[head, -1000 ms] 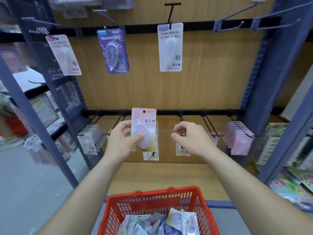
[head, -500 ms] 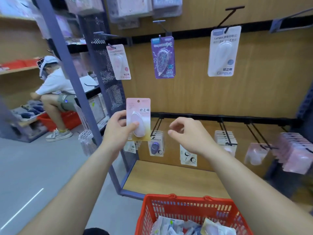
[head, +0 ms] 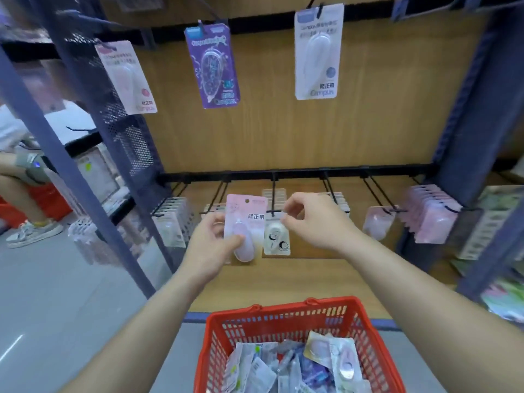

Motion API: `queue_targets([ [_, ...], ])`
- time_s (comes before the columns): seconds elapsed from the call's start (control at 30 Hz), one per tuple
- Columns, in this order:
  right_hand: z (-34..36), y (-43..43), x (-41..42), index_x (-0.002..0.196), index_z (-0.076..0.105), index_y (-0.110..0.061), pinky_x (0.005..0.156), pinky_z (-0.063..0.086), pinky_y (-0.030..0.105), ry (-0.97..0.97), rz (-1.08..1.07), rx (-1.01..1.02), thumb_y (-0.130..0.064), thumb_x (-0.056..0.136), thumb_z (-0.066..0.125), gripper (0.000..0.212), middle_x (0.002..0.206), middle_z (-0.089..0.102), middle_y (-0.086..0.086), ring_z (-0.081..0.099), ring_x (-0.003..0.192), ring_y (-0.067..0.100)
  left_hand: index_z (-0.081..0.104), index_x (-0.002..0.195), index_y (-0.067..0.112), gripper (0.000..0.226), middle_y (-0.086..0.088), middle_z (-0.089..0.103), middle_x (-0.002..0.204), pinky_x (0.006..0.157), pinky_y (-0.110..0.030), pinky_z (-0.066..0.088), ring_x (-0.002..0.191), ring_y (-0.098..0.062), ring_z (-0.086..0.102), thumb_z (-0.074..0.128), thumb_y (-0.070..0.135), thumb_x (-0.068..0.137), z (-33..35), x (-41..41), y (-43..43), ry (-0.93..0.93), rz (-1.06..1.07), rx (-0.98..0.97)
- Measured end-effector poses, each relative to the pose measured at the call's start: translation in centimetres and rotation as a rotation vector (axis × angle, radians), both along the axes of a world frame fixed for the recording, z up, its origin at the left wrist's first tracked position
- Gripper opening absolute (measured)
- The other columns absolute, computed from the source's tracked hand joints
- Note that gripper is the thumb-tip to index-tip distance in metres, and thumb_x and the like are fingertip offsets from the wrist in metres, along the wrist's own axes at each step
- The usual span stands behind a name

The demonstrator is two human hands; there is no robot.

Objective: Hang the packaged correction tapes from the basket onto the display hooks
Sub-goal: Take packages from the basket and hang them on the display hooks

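Head view: shelf bay (head: pixel 283 137) with a wood back panel and two black hook rails. Red basket (head: pixel 297 310) sits below the front edge of the shelf base with loose packs (head: pixel 283 370) piled in it, so plenty left to hang. Lower rail carries stacks, fullest being the pink stack (head: pixel 431 214) at its right end. Left hand (head: pixel 211 242) grip: thumb across the blister, fingers behind, holding the pink pack (head: pixel 245 219) upright in front of the lower rail, about mid-span. Right hand (head: pixel 314 222) is just beside it, fingers curled, thumb and forefinger close together by the tip of the centre hook (head: pixel 273 191); can't tell if they pinch it or nothing. Handling, my read: pack is light, card stiff-ish but bendable, blister slick and crushable. Better held by the card edges low down, leaving the hang hole (head: pixel 247 200) at the top clear for the hook tip
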State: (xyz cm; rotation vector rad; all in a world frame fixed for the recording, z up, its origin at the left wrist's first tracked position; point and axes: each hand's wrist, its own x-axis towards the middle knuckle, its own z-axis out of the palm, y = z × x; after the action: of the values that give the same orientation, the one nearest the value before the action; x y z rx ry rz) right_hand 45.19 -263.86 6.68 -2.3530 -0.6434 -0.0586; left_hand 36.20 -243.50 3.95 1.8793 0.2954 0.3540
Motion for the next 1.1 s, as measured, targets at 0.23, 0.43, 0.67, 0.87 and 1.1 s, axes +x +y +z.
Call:
queue_targets([
  [0.23,-4.0,-12.9,0.4,0.087,0.068,-0.031,0.079,0.054,0.032,0.064,-0.184,-0.084,-0.031,0.089,0.068,0.002,0.085,0.067,-0.016,0.063,0.086,0.004,0.059,0.106,0.017,0.032,-0.004,0.075,0.102,0.064,-0.018,0.053,0.078,-0.003,0.071,0.07,-0.006,0.087,-6.1,3.5,-10.4,0.109,-0.174,-0.078],
  [0.43,-6.9,-21.5,-0.3,0.092,0.069,-0.027,0.068,0.047,0.024,0.153,-0.324,-0.069,-0.03,0.09,0.071,0.004,0.086,0.066,-0.014,0.063,0.08,0.005,0.059,0.11,0.006,0.029,-0.005,0.075,0.09,0.05,-0.018,0.05,0.074,-0.02,0.066,0.073,-0.006,0.087,-8.1,6.5,-18.4,0.172,-0.298,-0.067],
  [0.67,-9.8,-27.1,-0.7,0.091,0.065,-0.032,0.084,0.055,0.034,0.222,-0.389,-0.133,-0.033,0.091,0.067,0.002,0.089,0.066,-0.016,0.065,0.092,0.007,0.063,0.111,0.02,0.029,-0.005,0.075,0.101,0.06,-0.025,0.048,0.087,-0.018,0.068,0.074,0.005,0.089,-10.5,12.4,-25.6,0.14,-0.362,-0.02],
  [0.87,-10.9,-28.9,0.4,0.097,0.066,-0.03,0.085,0.056,0.037,0.238,-0.369,-0.157,-0.033,0.093,0.065,0.005,0.088,0.065,-0.017,0.063,0.092,0.007,0.059,0.116,0.019,0.029,-0.007,0.072,0.097,0.07,-0.032,0.051,0.084,-0.018,0.064,0.071,0.007,0.093,-12.1,16.0,-27.8,0.089,-0.259,-0.068],
  [1.1,-11.8,-29.4,1.6,0.099,0.067,-0.027,0.085,0.056,0.037,0.258,-0.364,-0.124,-0.032,0.094,0.065,0.007,0.089,0.066,-0.015,0.063,0.091,0.007,0.062,0.124,0.019,0.035,-0.007,0.076,0.098,0.056,-0.022,0.051,0.084,-0.016,0.067,0.074,0.014,0.092,-13.3,16.9,-28.6,0.061,-0.266,-0.062],
])
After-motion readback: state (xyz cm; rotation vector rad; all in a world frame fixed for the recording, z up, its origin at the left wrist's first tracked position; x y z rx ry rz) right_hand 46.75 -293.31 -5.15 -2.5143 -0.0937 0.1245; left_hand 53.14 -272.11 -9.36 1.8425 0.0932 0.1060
